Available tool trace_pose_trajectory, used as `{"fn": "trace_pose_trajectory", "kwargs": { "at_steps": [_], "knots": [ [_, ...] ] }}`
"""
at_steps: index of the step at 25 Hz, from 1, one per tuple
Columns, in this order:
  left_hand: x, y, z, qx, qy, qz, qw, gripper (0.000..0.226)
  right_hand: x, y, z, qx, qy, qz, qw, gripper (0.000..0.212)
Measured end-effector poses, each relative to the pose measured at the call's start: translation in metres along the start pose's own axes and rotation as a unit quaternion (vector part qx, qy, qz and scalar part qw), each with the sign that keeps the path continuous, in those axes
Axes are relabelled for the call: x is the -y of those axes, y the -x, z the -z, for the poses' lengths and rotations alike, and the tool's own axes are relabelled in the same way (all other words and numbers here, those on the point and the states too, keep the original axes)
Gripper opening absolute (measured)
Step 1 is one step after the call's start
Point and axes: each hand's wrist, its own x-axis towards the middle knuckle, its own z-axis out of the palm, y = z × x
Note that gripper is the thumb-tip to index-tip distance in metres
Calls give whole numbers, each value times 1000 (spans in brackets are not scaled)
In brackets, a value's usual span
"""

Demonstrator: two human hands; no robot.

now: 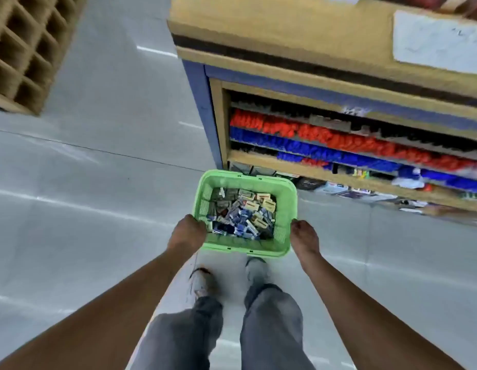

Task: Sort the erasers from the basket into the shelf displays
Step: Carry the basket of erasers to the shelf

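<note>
Grey shop floor [85, 182], green basket [288, 204] of erasers [242, 214] gripped between left hand [188, 232], right hand [304, 237]

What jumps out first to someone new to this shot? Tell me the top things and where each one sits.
The bright green basket at centre catches the eye first, held at its sides by the left hand and the right hand, with a heap of small packaged erasers inside. Next come the red and blue rows of stock on the shelf display to the upper right, just beyond the basket.
</note>
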Motion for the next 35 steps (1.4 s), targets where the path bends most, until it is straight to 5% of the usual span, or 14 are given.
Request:
{"fn": "trace_pose_trajectory", "kwargs": {
  "at_steps": [5, 14, 24, 35],
  "knots": [
    [17, -110, -42, -66, 4, 29, 997, 41, -27, -69, -61, -42, -53, -75, 995, 49],
    [40, -178, -110, -46, 14, 25, 999, 46, -59, -146, -104, -87, -58, -92, 990, 54],
    [128, 6, 7, -193, 169, 123, 959, 61, 15, 37, -25, -78, 19, 31, 996, 48],
    [262, 193, 230, -318, 259, 180, 894, 64, 243, 276, -2, -88, 116, 264, 953, 51]
  ]
}}
